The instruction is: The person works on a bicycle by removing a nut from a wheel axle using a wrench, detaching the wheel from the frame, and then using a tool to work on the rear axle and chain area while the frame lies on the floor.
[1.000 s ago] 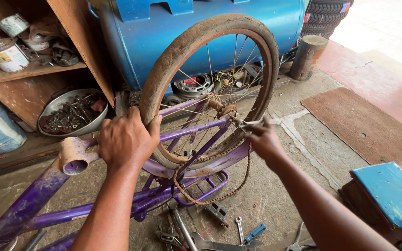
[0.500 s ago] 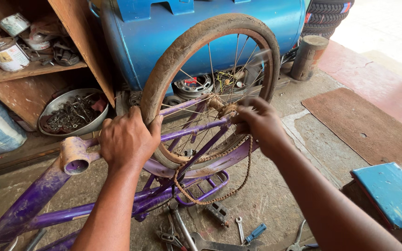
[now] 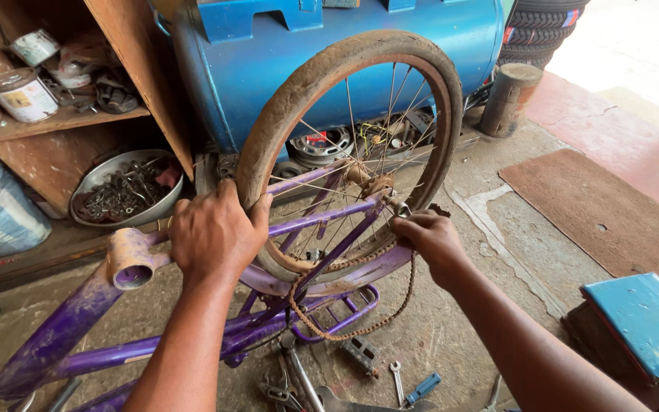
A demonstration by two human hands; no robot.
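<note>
A purple bicycle frame lies upside down with its dusty rear wheel standing up in the dropouts. My left hand grips the tyre and frame at the wheel's left side. My right hand is closed around the axle end at the right side of the hub. A rusty chain hangs slack in a loop under the hub. What my right fingers pinch is hidden.
A blue metal tank stands behind the wheel. Wooden shelves hold tins; a metal bowl of scrap parts sits below. Spanners and a blue-handled tool lie on the concrete. A blue box is at right, a brown mat beyond.
My right hand has slid from beside the hub onto the axle end and dropped slightly lower. My left hand keeps its grip on the tyre.
</note>
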